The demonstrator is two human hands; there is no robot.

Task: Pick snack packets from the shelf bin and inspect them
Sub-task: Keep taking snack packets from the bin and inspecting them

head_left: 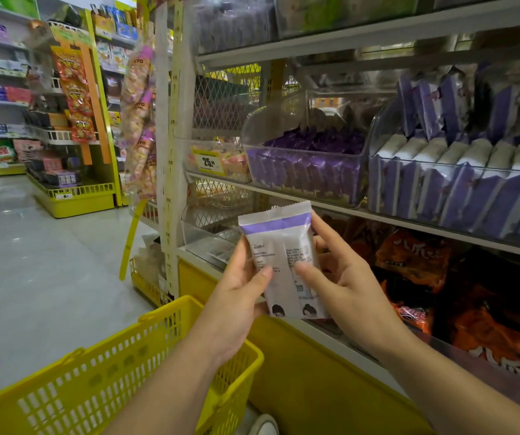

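A white snack packet (284, 246) with a purple band near its top is held upright in front of the shelf, its printed back facing me. My left hand (240, 296) grips its left edge, thumb across the front. My right hand (343, 277) grips the right edge, thumb on the front and fingers behind. Above, on the middle shelf, a clear plastic bin (459, 186) holds several similar white and purple packets standing in a row. A second clear bin (309, 171) to its left holds darker purple packets.
A yellow shopping basket (145, 375) hangs by my left forearm. Orange snack bags (415, 262) fill the lower shelf on the right. A yellow price tag (208, 161) sits on a bin at the shelf's left end. The aisle floor (32, 262) stretches left toward more shelving.
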